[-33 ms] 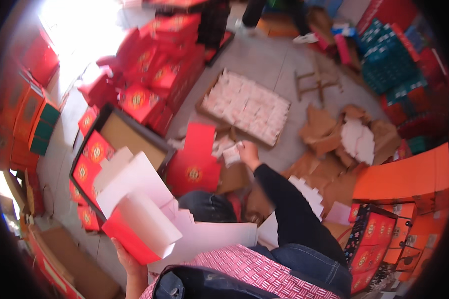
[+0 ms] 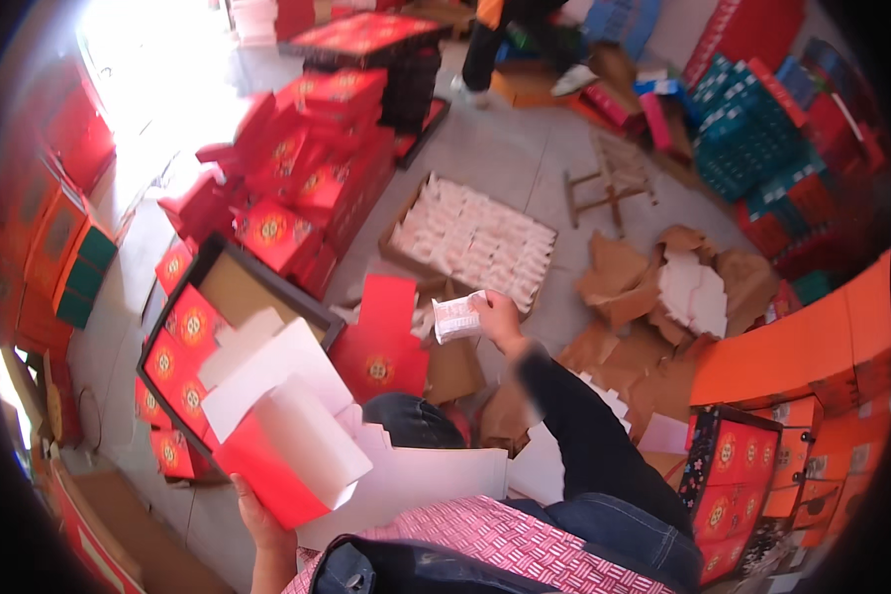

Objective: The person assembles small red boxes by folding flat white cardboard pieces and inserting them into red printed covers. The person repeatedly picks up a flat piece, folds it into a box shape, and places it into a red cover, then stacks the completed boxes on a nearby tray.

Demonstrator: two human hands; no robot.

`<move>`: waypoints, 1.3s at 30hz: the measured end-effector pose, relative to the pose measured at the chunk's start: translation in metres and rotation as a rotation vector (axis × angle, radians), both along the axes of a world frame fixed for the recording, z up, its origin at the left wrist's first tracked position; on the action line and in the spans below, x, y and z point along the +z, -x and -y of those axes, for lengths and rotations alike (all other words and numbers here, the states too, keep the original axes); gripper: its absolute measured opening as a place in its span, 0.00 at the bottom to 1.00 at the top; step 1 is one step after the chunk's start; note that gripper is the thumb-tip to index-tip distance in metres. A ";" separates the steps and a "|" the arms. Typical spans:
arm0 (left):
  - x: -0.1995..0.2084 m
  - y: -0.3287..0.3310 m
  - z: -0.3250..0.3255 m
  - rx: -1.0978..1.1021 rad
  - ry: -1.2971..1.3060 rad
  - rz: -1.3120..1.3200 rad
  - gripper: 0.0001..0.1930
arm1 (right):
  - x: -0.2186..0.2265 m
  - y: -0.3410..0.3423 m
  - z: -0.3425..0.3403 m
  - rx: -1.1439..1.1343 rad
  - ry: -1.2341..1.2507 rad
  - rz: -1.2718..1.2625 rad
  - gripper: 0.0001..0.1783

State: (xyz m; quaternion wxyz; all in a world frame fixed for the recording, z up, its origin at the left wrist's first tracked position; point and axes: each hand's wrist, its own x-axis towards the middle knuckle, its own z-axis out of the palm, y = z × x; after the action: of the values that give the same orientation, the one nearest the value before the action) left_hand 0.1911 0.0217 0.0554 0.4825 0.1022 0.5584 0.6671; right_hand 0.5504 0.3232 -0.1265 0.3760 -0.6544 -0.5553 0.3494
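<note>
At the lower left, my left hand (image 2: 266,522) is closed on the edge of a red carton (image 2: 272,460), which is tilted and has its white inside and flaps showing. My right hand (image 2: 500,321) reaches forward and pinches a small white packet (image 2: 458,317) by its right end. The packet is above the floor, just short of a shallow cardboard box (image 2: 398,252) filled with rows of similar white packets (image 2: 475,233). Flat white carton blanks (image 2: 431,475) lie across my lap, and a flat red carton blank (image 2: 386,342) lies beyond my knee.
A black-rimmed tray (image 2: 208,259) holding red boxes stands left, before a pile of red cartons (image 2: 287,233). Torn brown paper (image 2: 614,282) and a wooden stool frame (image 2: 609,183) are right. Orange cartons (image 2: 792,342) line the right side. Another person's legs (image 2: 485,54) show far back.
My right hand and the packet show slightly lower, and the packet is more in view. The red carton has shifted slightly right. More of the other person's legs shows at the back.
</note>
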 end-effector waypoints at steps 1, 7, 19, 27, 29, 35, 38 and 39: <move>-0.001 0.002 -0.005 -0.054 -0.042 0.013 0.31 | 0.039 -0.010 0.001 -0.007 -0.019 -0.192 0.10; -0.021 -0.012 -0.009 -0.154 -0.212 0.044 0.29 | 0.302 0.071 0.135 0.338 -0.392 -0.115 0.10; 0.003 -0.016 0.029 -0.137 -0.296 0.186 0.27 | 0.340 0.180 0.238 0.391 -0.895 0.275 0.16; -0.018 -0.037 0.050 -0.189 -0.246 -0.079 0.24 | 0.253 0.185 0.294 0.396 -0.187 -0.669 0.36; -0.006 -0.049 0.062 -0.279 -0.426 0.254 0.27 | 0.246 0.170 0.279 0.395 -0.238 -0.485 0.30; 0.023 -0.020 0.057 -0.400 -0.542 -0.102 0.25 | 0.232 0.147 0.298 0.552 -0.248 -0.443 0.33; 0.008 -0.018 0.056 -0.478 -0.359 -0.333 0.18 | 0.210 0.138 0.307 0.613 -0.111 -0.484 0.30; 0.001 -0.018 0.058 -0.507 -0.322 -0.337 0.16 | 0.208 0.138 0.312 0.586 -0.041 -0.572 0.29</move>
State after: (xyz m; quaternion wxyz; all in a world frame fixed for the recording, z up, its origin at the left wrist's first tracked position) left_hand 0.2089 -0.0363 0.0563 0.5113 0.4214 0.4746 0.5795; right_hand 0.4126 0.0108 0.0816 0.4128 -0.3373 -0.5980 0.5986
